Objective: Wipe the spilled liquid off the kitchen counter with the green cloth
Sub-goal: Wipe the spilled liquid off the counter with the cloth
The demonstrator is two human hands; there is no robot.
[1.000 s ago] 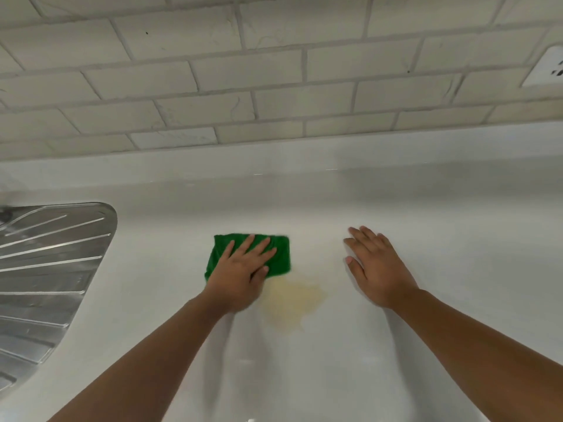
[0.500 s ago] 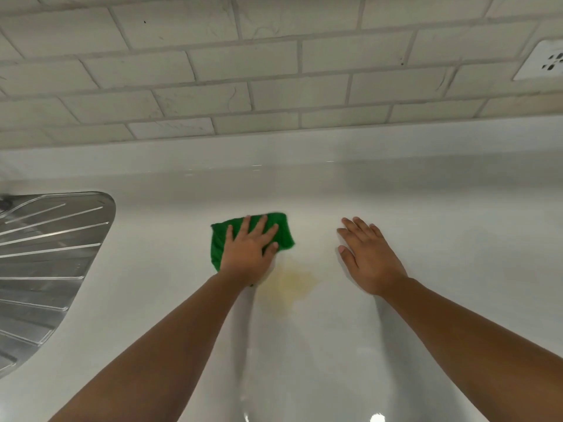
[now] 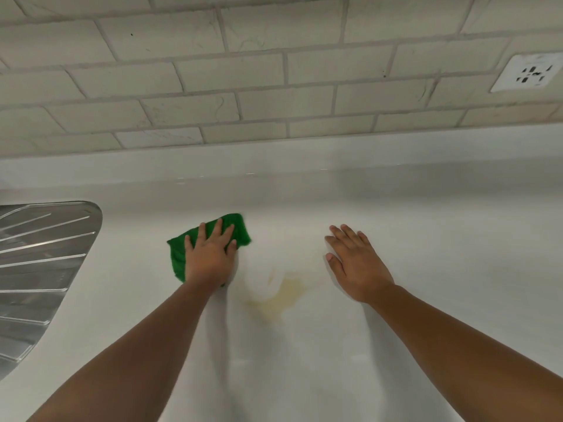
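My left hand [image 3: 210, 257] presses flat on a folded green cloth [image 3: 178, 251] on the white counter [image 3: 304, 360], fingers spread over it. Most of the cloth lies under my palm; its far corner and left edge show. A pale yellow spill [image 3: 283, 295] sits just right of and a little nearer than the cloth, with a wiped, lighter streak along its upper left. My right hand [image 3: 356, 263] rests flat on the counter to the right of the spill, fingers apart and holding nothing.
A ribbed steel sink drainboard [image 3: 39, 269] takes up the left side of the counter. A low white upstand and a tiled wall [image 3: 274, 86] close off the back. A white wall socket [image 3: 530, 73] sits at the upper right.
My left hand has slid the cloth to the left and turned it, leaving a wiped streak at the spill's upper left. The right hand stays in place.
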